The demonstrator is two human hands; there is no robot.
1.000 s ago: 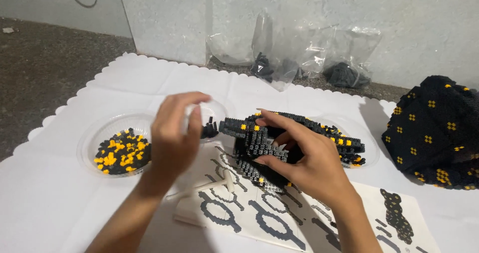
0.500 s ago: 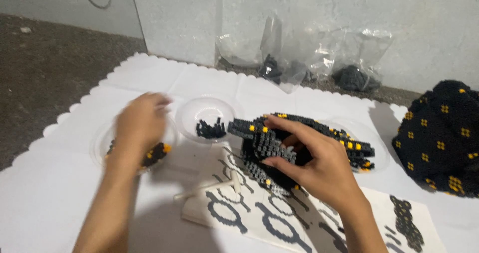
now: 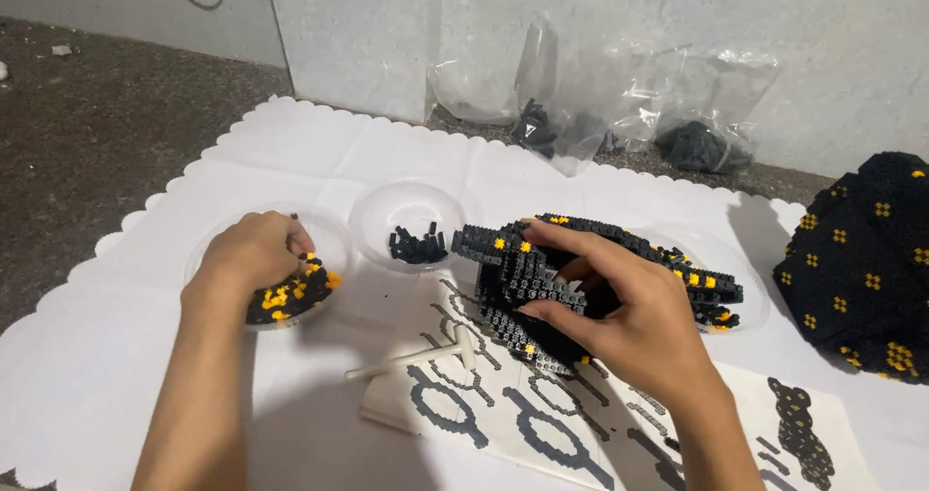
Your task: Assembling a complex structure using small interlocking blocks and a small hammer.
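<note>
My right hand (image 3: 619,302) grips a black, grey and orange model of tiny bricks (image 3: 542,278), thumb and fingers clasped around its curved middle. My left hand (image 3: 247,254) reaches into a clear plastic dish (image 3: 334,235) of black and orange small bricks (image 3: 290,297); its fingertips are down among the pieces, and whether they pinch one is hidden. A second clear dish (image 3: 382,210) with a few black bricks (image 3: 418,245) sits between the two hands. A printed instruction sheet (image 3: 542,423) lies under the model.
A white T-shaped plastic tool (image 3: 416,358) lies on the sheet's left edge. A big black dome-shaped brick piece with orange dots (image 3: 866,264) stands at right. Clear plastic bags (image 3: 619,99) with dark bricks lie by the wall. A white scalloped cloth (image 3: 106,356) covers the floor.
My left hand moved from beside the model leftward and down into the dish of black and orange bricks. My right hand kept its hold on the model.
</note>
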